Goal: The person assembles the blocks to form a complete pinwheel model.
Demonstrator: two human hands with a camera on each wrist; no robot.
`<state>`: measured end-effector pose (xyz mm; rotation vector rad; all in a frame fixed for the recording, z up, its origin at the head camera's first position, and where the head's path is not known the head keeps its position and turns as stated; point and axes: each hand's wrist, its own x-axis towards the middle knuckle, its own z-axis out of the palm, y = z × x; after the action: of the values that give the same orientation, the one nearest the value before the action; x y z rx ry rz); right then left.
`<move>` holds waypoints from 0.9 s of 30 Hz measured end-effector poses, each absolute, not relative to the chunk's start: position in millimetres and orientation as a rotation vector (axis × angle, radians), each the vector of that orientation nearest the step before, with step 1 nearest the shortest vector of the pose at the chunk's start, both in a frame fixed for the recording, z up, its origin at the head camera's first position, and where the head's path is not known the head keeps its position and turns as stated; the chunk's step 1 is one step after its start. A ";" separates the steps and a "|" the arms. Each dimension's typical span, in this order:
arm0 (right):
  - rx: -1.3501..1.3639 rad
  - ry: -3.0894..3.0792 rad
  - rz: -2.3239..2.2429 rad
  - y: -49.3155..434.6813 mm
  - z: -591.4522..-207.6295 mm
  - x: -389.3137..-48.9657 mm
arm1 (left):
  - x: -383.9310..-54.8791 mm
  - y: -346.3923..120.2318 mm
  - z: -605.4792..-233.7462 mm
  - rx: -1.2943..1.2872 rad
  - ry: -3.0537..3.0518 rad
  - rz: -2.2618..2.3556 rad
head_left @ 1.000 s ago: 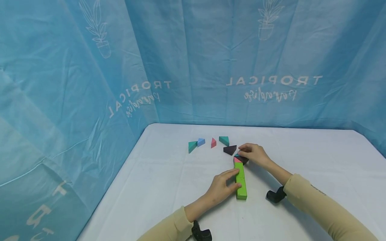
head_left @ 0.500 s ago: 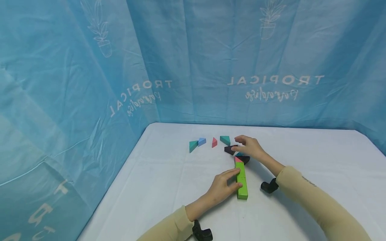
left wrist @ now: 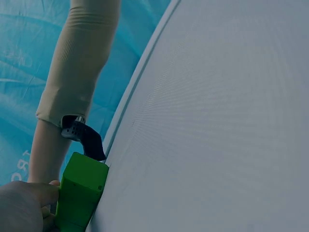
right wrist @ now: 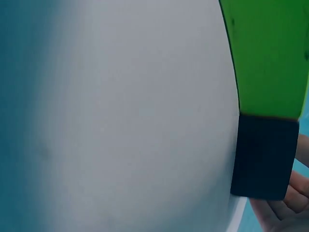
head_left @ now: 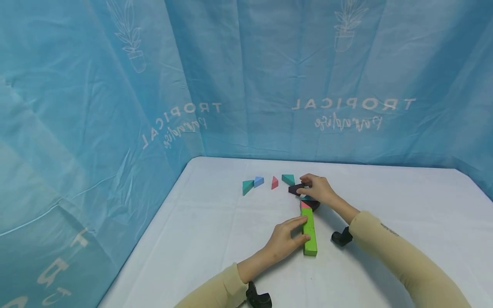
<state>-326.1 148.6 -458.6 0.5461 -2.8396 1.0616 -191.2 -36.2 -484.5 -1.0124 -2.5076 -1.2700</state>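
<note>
Right hand [head_left: 320, 190] pinches a dark block [head_left: 294, 189] beyond the green bar [head_left: 310, 229], where a level hold should spare the teal wedge [head_left: 288, 179].

On the surface [head_left: 192, 222], the long block row [head_left: 310, 240] lies before the clustered pieces [head_left: 315, 205]; four loose pieces [head_left: 288, 179] lie behind, leftward.

There's the left sleeve [head_left: 217, 288], beige, between six and seven o'clock; the right sleeve [head_left: 408, 256] matches at four, dark lettering [head_left: 390, 229] by its cuff [head_left: 358, 224]; bent black devices [head_left: 259, 296] poke from both!
</note>
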 end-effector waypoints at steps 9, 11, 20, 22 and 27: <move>0.535 -2.833 1.146 157.4 -456.3 -340.0 | -191.8 -36.2 -485.3 -1.014 -2.506 -1.273; 0.568 -2.837 1.172 158.7 -456.1 -342.9 | -191.9 -36.3 -485.1 -1.016 -2.503 -1.269; 0.743 -2.823 1.248 164.7 -457.4 -352.0 | -192.2 -36.7 -485.7 -1.044 -2.473 -1.258; 0.750 -2.822 1.246 166.4 -455.9 -352.4 | -192.3 -36.9 -485.2 -1.048 -2.470 -1.258; 0.706 -2.809 1.220 174.3 -450.8 -356.9 | -193.5 -37.8 -484.7 -1.039 -2.480 -1.285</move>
<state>-356.9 174.3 -450.8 0.7057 -2.8089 1.2199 -193.5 -37.8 -484.7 -1.0385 -2.4804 -1.2845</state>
